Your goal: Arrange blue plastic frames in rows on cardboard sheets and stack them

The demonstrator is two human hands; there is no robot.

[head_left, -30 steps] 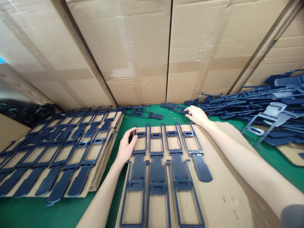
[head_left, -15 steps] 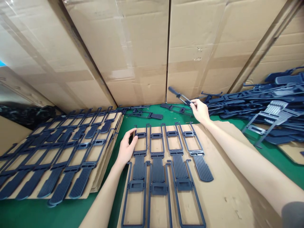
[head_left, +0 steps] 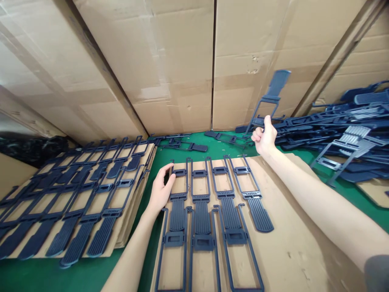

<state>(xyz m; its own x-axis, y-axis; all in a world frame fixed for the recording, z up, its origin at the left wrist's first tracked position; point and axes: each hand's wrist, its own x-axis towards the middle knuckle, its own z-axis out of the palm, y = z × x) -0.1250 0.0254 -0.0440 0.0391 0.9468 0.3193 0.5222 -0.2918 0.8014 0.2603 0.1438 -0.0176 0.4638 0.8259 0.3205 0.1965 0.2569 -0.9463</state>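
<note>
My right hand (head_left: 265, 137) is raised over the back of the green table, its fingers closed round the frame end of a dark-blue plastic frame with a paddle (head_left: 276, 87). The paddle end points up in front of the boxes. My left hand (head_left: 162, 187) rests at the left edge of a cardboard sheet (head_left: 285, 227), index finger and thumb apart. Its fingertips touch the leftmost of several similar frames (head_left: 199, 182) laid side by side on the sheet. These overlap in two rows, ribbed paddles towards me in the back row.
A stack of cardboard sheets (head_left: 133, 215) at left carries rows of the same frames. A loose heap (head_left: 328, 121) of them lies at right. A few stray frames (head_left: 194, 147) lie at the back on the green table (head_left: 100, 271). Tall cardboard boxes (head_left: 170, 73) stand behind.
My right hand has moved slightly right, and the frame in it has swung from pointing left to standing upright, paddle up. My left hand stays in place.
</note>
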